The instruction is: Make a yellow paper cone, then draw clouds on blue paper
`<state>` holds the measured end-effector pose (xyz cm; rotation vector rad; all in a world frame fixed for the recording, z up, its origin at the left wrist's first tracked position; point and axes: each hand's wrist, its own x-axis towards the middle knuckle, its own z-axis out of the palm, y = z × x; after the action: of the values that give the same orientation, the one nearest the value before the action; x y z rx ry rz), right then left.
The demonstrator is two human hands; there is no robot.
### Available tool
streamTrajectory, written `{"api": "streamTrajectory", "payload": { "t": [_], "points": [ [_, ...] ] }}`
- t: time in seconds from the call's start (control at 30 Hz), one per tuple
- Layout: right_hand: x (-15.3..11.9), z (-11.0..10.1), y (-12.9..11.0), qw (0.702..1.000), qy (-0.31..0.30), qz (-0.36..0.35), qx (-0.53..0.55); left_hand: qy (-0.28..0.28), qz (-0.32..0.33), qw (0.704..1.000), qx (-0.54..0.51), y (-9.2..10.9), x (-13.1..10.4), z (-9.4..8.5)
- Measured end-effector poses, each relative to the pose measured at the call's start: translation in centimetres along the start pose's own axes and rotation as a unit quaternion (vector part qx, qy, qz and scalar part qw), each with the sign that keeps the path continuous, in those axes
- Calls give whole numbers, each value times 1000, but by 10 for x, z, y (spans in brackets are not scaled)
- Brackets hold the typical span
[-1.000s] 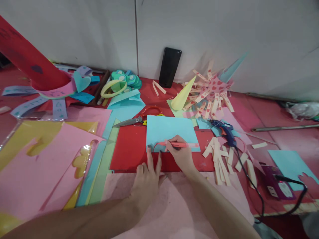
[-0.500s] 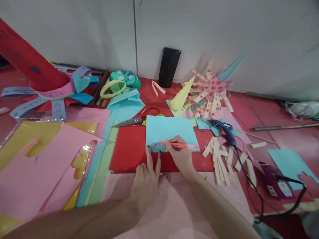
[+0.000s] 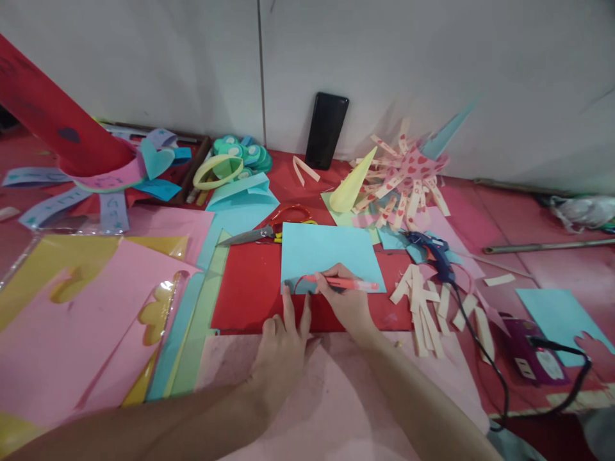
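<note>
A light blue sheet of paper (image 3: 327, 250) lies on a red board (image 3: 250, 275) in the middle of the head view. My right hand (image 3: 348, 301) grips a red marker (image 3: 348, 283), its tip resting near the sheet's lower left. A short curved red line (image 3: 300, 280) shows there. Two fingers of my left hand (image 3: 283, 339) are spread and press on the sheet's lower edge, either side of the line. Just behind the sheet lie scissors (image 3: 259, 234) with red handles.
A phone (image 3: 327, 131) leans on the wall. Right are paper strips (image 3: 420, 314), a yellow paper cone (image 3: 355, 182), a glue gun (image 3: 435, 253) and a purple power box (image 3: 533, 352) with a cord. Pink paper (image 3: 110, 320) and a red paper roll (image 3: 62, 121) are at left.
The marker and my right hand have shifted slightly left. My left hand stays in about the same place on the sheet.
</note>
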<state>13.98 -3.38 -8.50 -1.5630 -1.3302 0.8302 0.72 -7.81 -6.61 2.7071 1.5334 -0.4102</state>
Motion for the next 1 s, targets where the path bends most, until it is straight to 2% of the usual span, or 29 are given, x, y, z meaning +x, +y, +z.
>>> {"api": "streamTrajectory", "payload": {
  "t": [0.17, 0.33, 0.67, 1.0],
  "points": [
    [0, 2, -2, 999, 43, 28, 1, 6, 8, 999, 41, 0, 1, -1],
    [-1, 2, -2, 998, 64, 24, -5, 8, 5, 999, 41, 0, 1, -2],
    [-3, 2, 1, 999, 33, -7, -23, 10, 7, 999, 46, -1, 0, -1],
    [-2, 4, -2, 995, 93, 14, -14, 8, 9, 998, 69, 0, 1, 0]
  ]
}}
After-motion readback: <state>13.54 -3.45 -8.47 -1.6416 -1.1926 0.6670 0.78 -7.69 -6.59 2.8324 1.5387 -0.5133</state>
